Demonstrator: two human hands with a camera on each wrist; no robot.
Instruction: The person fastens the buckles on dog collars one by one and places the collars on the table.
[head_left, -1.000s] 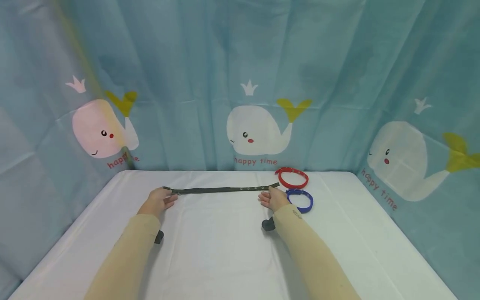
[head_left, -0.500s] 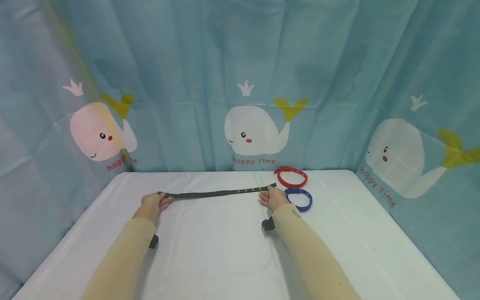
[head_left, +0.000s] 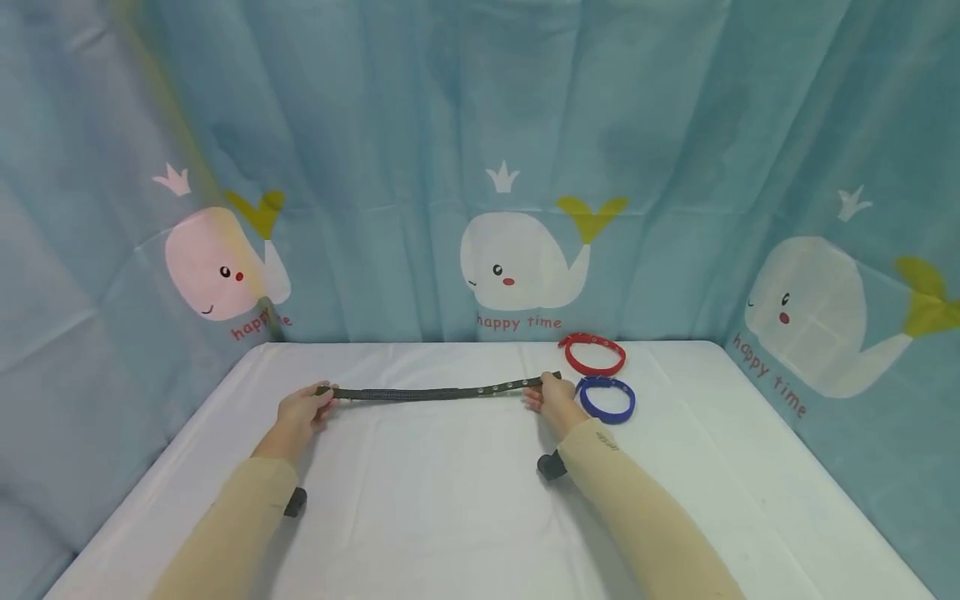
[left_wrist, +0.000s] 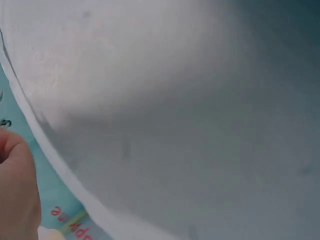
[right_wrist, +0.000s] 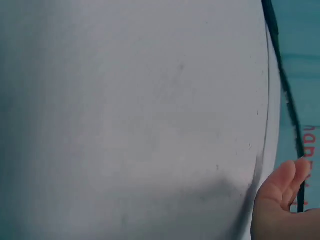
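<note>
A dark green collar (head_left: 420,394), laid out straight with a row of eyelets toward its right end, stretches between my two hands in the head view. My left hand (head_left: 303,408) pinches its left end. At the eyelet end, my right hand (head_left: 553,400) holds the strap between thumb and fingers, with the tip poking out above. In the right wrist view the green collar (right_wrist: 292,107) runs up from the right hand (right_wrist: 280,200). Only part of the left hand (left_wrist: 17,185) shows at the edge of the left wrist view, with a bit of metal beside it.
A red collar (head_left: 595,372), fastened in a loop, lies near the back edge of the white table (head_left: 435,500). Just in front of it, close beside my right hand, is a blue looped collar (head_left: 609,419). A blue whale-print curtain (head_left: 375,250) stands behind and at both sides.
My left hand has moved slightly left and toward me with its end of the green collar, and has turned a little. My right hand stays near the same place, still holding the other end.
</note>
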